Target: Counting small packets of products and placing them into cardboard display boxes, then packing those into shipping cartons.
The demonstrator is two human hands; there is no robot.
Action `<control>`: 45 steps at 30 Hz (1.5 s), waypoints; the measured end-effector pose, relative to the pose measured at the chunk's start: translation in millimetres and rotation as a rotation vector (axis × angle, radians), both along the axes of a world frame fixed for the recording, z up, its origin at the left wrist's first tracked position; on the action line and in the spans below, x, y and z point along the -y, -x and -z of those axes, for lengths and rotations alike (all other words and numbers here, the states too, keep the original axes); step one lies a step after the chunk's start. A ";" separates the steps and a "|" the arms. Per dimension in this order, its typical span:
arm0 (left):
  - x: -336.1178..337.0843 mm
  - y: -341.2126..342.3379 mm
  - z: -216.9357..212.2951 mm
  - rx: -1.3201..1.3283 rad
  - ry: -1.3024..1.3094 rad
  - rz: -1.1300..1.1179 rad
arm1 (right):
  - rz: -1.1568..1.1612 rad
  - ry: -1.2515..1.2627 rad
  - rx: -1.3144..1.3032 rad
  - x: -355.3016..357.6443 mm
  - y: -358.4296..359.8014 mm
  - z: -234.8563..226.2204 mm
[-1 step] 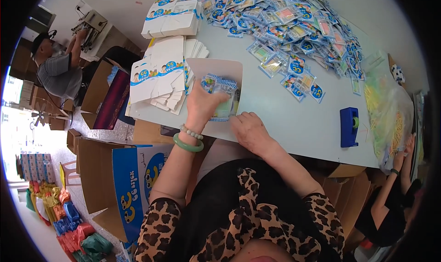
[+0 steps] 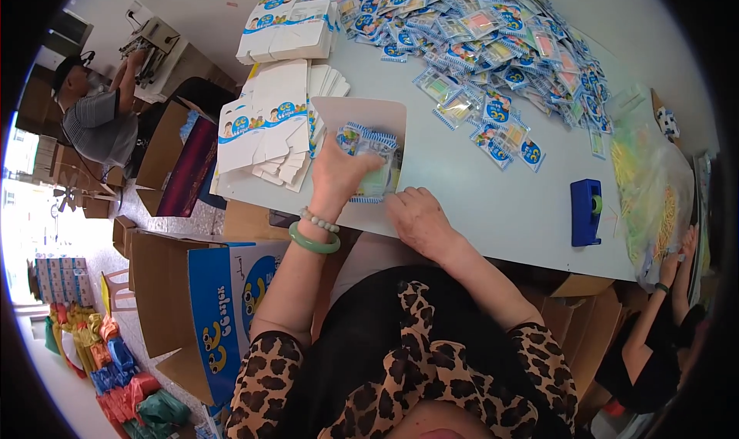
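Observation:
An open white carton [image 2: 362, 109] lies near the table's front edge, its flap raised at the far side. Inside it sit small blue-and-clear plastic packets [image 2: 375, 142]. My left hand [image 2: 336, 173], with a green bangle and a bead bracelet at the wrist, is over the carton. Its thumb lies across the packets and its other fingers bend down along their left side, partly hidden. At the carton's near right corner, my right hand [image 2: 419, 217] rests with curled fingers against the edge; the fingertips' hold is partly hidden.
Flat cartons [image 2: 265, 123] are stacked left, with another stack [image 2: 289, 35] behind. A heap of packets [image 2: 477, 38] covers the table's far side. A blue tape dispenser [image 2: 586, 212] and a plastic bag [image 2: 654, 185] stand right. Below left is a large cardboard box [image 2: 165, 300]. Two people work nearby.

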State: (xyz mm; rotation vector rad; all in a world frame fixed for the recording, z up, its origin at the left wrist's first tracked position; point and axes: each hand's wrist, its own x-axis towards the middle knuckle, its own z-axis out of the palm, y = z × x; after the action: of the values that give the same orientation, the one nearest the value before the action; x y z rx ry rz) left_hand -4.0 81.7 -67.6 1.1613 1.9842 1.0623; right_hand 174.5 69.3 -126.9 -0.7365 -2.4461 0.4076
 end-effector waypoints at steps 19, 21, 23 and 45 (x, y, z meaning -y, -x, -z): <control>35.7 -0.6 9.7 -0.607 -0.255 0.102 | 0.178 -0.126 -0.110 -1.4 10.2 -50.2; 36.8 2.6 9.9 -0.608 -0.313 0.117 | 0.160 -0.111 -0.022 -1.2 17.5 -54.6; 35.8 6.3 14.3 -0.607 -0.370 0.135 | 0.144 -0.095 0.069 0.8 24.9 -58.6; 9.4 26.7 2.1 -0.827 -0.404 0.360 | 0.179 -0.025 0.391 -1.8 31.9 -62.5</control>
State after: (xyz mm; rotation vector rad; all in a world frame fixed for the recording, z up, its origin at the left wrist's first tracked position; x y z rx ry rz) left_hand -30.7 72.3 -69.7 2.3702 2.0221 0.8808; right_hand 142.6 71.2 -64.4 -1.1009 -2.7050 0.1745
